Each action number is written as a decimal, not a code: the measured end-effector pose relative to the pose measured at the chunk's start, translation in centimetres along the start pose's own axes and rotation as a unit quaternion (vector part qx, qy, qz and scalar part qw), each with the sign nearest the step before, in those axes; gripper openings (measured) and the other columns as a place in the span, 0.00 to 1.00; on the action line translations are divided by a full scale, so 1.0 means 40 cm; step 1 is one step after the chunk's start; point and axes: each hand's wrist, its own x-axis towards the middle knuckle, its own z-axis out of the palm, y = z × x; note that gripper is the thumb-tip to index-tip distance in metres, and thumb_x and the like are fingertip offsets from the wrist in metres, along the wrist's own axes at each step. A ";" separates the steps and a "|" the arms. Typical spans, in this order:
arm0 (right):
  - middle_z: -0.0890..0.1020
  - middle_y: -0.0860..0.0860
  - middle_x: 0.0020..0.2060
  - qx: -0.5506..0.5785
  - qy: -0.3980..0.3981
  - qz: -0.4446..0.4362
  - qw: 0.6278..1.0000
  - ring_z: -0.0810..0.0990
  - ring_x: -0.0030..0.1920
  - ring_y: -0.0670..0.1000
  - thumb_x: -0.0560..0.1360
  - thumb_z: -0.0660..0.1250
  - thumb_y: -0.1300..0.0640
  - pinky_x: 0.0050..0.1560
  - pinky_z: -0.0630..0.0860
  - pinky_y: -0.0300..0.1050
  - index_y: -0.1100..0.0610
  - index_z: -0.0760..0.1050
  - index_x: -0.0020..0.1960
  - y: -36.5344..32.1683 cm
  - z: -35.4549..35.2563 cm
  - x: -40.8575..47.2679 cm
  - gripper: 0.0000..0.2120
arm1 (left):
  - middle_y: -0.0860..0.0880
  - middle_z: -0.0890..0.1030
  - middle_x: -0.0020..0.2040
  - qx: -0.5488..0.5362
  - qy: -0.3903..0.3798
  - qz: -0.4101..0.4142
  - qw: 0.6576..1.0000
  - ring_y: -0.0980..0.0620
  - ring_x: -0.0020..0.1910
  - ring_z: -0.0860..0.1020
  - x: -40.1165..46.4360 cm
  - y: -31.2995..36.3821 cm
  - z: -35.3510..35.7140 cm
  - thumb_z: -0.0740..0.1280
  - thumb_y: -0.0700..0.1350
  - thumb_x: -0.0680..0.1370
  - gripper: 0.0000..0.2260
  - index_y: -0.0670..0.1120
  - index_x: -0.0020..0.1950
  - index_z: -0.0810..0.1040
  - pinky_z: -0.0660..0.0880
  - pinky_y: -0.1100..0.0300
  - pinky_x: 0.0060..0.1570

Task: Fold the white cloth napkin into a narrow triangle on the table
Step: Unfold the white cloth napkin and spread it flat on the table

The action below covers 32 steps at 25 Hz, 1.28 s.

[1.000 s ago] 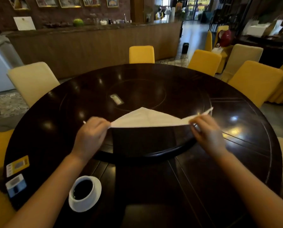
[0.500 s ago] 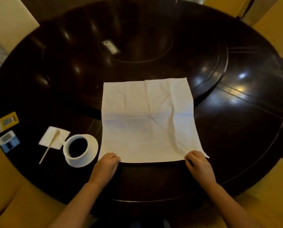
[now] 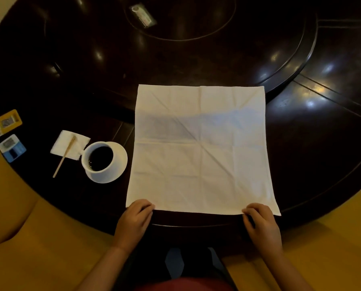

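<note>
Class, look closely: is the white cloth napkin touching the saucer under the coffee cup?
Apart. The head view shows a strip of dark table between the napkin's left edge and the saucer's rim.

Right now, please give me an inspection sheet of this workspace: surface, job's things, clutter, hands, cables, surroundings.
Surface: dark round table, glossy, with a raised turning centre.
Job's things: white cloth napkin lying open and flat, creased, not yet folded.
Clutter: cup of dark drink on a saucer, close to the napkin's left edge; paper tissue with a wooden stick; two small devices; a small packet.
Hands: left hand and right hand at the near corners; grip unclear.
Cables: nothing seen.
Surroundings: yellow seats.
</note>
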 end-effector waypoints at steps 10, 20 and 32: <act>0.81 0.56 0.46 -0.079 -0.036 -0.032 0.996 0.79 0.47 0.56 0.73 0.57 0.50 0.44 0.76 0.49 0.60 0.80 0.48 -0.014 -0.045 -0.065 0.18 | 0.46 0.77 0.54 0.001 -0.051 0.036 0.998 0.50 0.56 0.74 -0.114 -0.008 -0.002 0.54 0.48 0.81 0.18 0.40 0.58 0.79 0.73 0.56 0.53; 0.57 0.55 0.74 -0.085 -0.077 -0.049 0.992 0.52 0.75 0.55 0.77 0.53 0.50 0.71 0.48 0.60 0.52 0.56 0.74 -0.211 0.111 0.070 0.26 | 0.45 0.55 0.76 0.157 -0.069 -0.041 0.984 0.46 0.74 0.54 0.123 0.204 0.139 0.52 0.53 0.77 0.27 0.49 0.75 0.55 0.51 0.40 0.67; 0.50 0.54 0.76 -0.165 -0.097 0.126 0.973 0.43 0.75 0.50 0.77 0.38 0.37 0.72 0.46 0.54 0.56 0.45 0.76 0.056 0.035 0.103 0.34 | 0.44 0.55 0.76 0.196 -0.049 -0.190 0.961 0.49 0.75 0.51 0.093 -0.016 0.066 0.45 0.57 0.78 0.29 0.44 0.76 0.53 0.47 0.45 0.71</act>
